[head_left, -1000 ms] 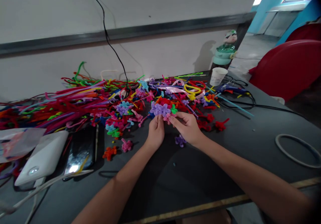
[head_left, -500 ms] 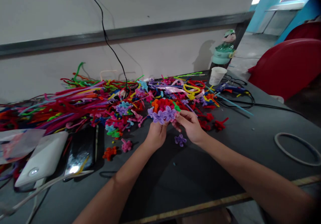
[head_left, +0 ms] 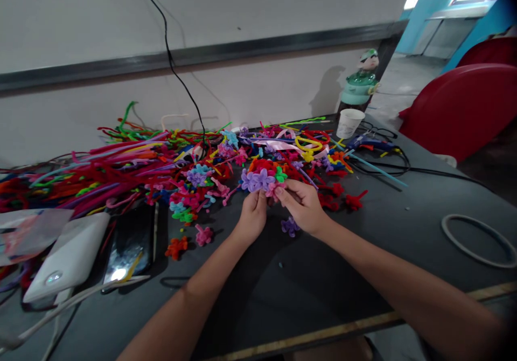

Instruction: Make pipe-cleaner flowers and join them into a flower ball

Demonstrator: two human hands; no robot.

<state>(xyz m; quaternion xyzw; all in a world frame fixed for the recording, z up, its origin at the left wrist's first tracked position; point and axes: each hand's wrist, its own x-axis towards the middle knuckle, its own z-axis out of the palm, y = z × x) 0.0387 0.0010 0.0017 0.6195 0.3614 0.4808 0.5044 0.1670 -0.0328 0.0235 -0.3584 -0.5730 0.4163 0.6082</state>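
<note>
A bunch of pipe-cleaner flowers (head_left: 262, 178) in red, orange, purple, green and pink is held up over the table. My left hand (head_left: 252, 218) is closed round its underside from the left. My right hand (head_left: 302, 205) pinches a pink flower (head_left: 275, 188) at the bunch's right edge. Below my right hand lies a loose purple flower (head_left: 290, 226). An orange flower (head_left: 176, 248) and a pink pipe-cleaner flower (head_left: 203, 235) rest on the table to the left of my hands. Red flowers (head_left: 355, 201) lie to the right.
Loose pipe cleaners (head_left: 121, 161) are heaped along the back left. On the left are a white power bank (head_left: 68, 256) and a black phone (head_left: 133, 242). A paper cup (head_left: 350, 123), a blue glue gun (head_left: 371, 144) and a green figure bottle (head_left: 361, 81) stand or lie back right; a ring (head_left: 480, 240) lies right.
The bunch has turned in my hands, so its purple flowers face more left and the green and pink ones show more. My right fingers have come in onto the pink flower.
</note>
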